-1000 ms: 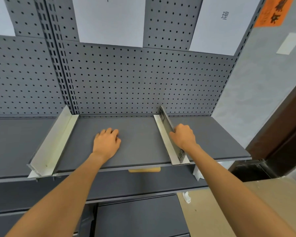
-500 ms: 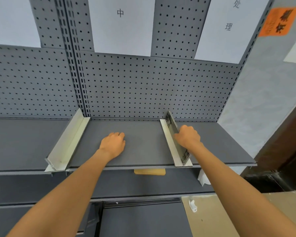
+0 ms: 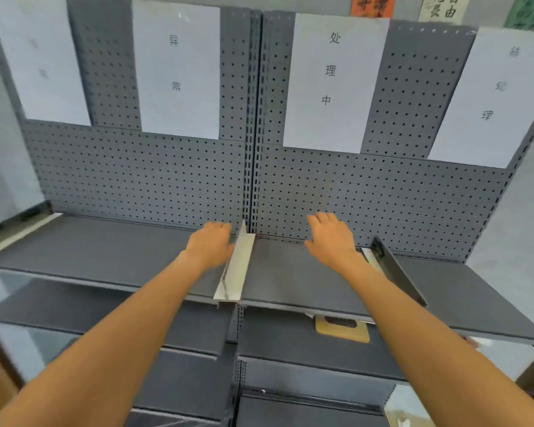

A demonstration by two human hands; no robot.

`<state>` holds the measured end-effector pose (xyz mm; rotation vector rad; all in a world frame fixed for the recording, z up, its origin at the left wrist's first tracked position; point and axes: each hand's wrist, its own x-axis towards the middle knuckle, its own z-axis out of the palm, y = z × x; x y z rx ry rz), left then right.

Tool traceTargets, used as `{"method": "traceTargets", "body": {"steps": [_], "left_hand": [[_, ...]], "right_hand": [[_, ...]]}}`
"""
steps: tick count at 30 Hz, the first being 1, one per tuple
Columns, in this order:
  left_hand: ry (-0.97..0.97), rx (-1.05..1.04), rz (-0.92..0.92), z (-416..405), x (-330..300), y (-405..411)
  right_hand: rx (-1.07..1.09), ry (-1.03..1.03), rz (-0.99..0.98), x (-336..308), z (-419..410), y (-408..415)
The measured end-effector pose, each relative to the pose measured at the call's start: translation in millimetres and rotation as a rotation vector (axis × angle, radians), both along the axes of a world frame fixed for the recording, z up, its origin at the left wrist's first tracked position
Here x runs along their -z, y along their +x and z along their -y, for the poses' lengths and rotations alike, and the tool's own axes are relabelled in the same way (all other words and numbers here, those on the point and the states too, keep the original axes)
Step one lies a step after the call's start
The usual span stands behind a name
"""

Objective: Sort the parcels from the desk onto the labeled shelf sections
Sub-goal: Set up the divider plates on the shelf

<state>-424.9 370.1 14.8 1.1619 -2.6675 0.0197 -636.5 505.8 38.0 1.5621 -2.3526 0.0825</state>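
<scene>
Both hands, left hand (image 3: 210,245) and right hand (image 3: 332,238), are hovering spread, holding nothing; the thin, stiff-looking parcel (image 3: 395,271) is standing on edge, probably light, best pinched across its faces.

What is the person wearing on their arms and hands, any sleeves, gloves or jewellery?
Nothing shows. The left hand and right hand are bare, without gloves, rings or a watch, and both forearms are uncovered right down to the frame's bottom edge, so no sleeve is in view.

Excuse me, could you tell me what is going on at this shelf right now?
A person reaches both bare hands over the grey shelf. The left hand is beside the pale divider, the right hand open over the middle section. Neither holds a parcel, and none is visible on the shelf.
</scene>
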Motion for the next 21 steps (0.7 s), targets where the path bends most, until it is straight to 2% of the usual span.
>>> {"method": "traceTargets", "body": {"steps": [11, 21], "left_hand": [[-0.048, -0.252, 0.068, 26, -10, 248], [-0.035, -0.440, 0.069, 69, -13, 356]], "right_hand": [[-0.277, -0.044, -0.035, 9, 76, 221], [-0.427, -0.038, -0.032, -3, 159, 321]]}}
